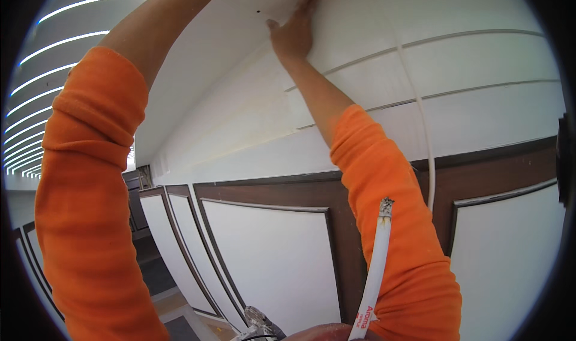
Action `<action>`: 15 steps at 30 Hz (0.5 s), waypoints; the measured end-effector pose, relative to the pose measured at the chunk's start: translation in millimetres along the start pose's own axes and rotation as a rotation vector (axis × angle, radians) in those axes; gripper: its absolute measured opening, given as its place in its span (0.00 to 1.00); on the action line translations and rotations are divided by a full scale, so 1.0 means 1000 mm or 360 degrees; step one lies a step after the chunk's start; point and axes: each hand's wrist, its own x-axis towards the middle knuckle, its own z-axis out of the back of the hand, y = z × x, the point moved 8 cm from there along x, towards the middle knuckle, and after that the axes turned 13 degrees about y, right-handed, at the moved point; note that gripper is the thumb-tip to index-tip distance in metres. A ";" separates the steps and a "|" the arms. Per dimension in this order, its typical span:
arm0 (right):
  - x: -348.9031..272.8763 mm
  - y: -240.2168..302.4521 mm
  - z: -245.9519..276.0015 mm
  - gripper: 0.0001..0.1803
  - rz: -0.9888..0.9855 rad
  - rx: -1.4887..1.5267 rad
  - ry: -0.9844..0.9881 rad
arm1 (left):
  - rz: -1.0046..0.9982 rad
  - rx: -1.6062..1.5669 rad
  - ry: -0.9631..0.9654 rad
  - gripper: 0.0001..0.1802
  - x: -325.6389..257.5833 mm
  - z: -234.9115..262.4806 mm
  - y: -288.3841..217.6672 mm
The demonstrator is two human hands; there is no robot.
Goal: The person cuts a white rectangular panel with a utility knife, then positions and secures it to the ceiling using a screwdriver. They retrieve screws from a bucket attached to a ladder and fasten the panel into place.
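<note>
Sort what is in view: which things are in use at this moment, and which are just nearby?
In use:
- right hand, flat on the white ceiling panel
- left forearm, raised to that panel; hand out of view

Nearby:
- white tube with frayed tip
- thin white cable
- brown-framed wall panels

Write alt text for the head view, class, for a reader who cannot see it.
A person in orange sleeves presses the right hand flat against a white ceiling panel; the left arm reaches up out of frame. Below, a white wall meets brown-framed panels.
</note>
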 end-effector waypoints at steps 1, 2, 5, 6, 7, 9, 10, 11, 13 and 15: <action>0.000 0.004 0.015 0.56 0.0151 -0.0116 -0.0239 | -0.0041 0.0006 -0.0043 0.76 -0.003 -0.005 0.002; -0.003 0.007 0.025 0.51 0.0298 -0.0209 -0.0474 | -0.0086 0.0027 -0.0072 0.77 -0.009 -0.010 0.003; 0.004 -0.018 0.023 0.50 0.0110 0.0040 -0.0417 | -0.0124 -0.0038 0.0008 0.79 -0.011 -0.016 0.002; 0.009 -0.027 0.014 0.52 -0.0030 0.0224 -0.0251 | -0.0188 -0.0021 0.0039 0.79 -0.013 -0.018 0.002; 0.010 -0.018 0.011 0.53 -0.0068 0.0324 -0.0120 | -0.0246 0.0002 0.0067 0.79 -0.016 -0.021 0.007; 0.007 -0.011 0.011 0.55 -0.0146 0.0484 0.0150 | -0.0283 0.0078 0.0173 0.79 -0.022 -0.024 0.010; 0.008 -0.013 0.011 0.56 -0.0065 0.0417 0.0106 | -0.0262 0.0131 0.0250 0.79 -0.028 -0.024 0.007; 0.010 -0.016 0.007 0.56 0.0017 0.0350 0.0064 | -0.0239 0.0183 0.0329 0.79 -0.032 -0.027 0.005; 0.011 -0.015 0.001 0.54 0.0217 0.0241 -0.0065 | -0.0199 0.0262 0.0291 0.79 -0.036 -0.036 0.009; 0.009 -0.013 -0.002 0.51 0.0463 0.0085 -0.0232 | -0.0169 0.0285 0.0271 0.79 -0.037 -0.039 0.008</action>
